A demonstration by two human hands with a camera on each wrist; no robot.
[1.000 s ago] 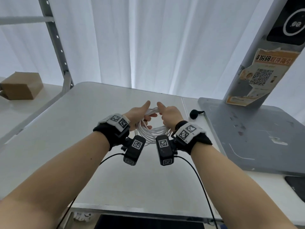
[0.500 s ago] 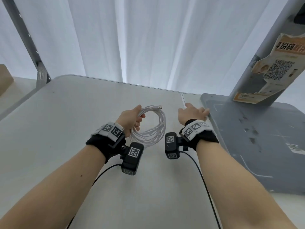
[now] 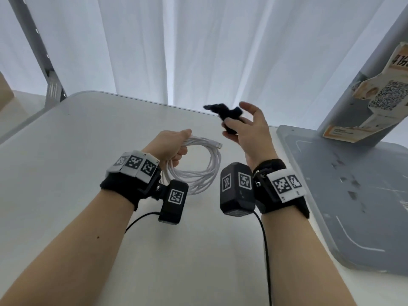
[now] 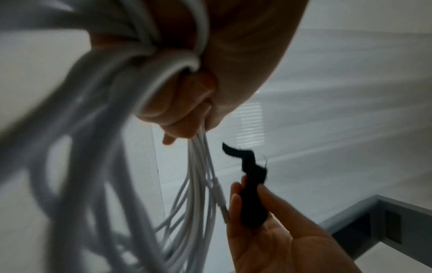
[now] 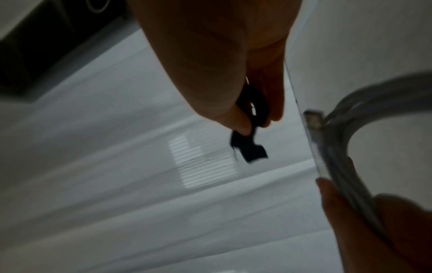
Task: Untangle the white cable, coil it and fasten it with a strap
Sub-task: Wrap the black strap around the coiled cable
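Coiled cable in left hand above counter, strap in right hand just right, base plate further right

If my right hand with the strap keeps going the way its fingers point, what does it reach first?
Probably nothing close: the right hand, pinching the black strap, points up and away toward the white curtain. The cable coil lies off to its left.

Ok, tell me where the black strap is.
Head view: the strap is pinched in the right hand, above the table, right of the coiled cable.
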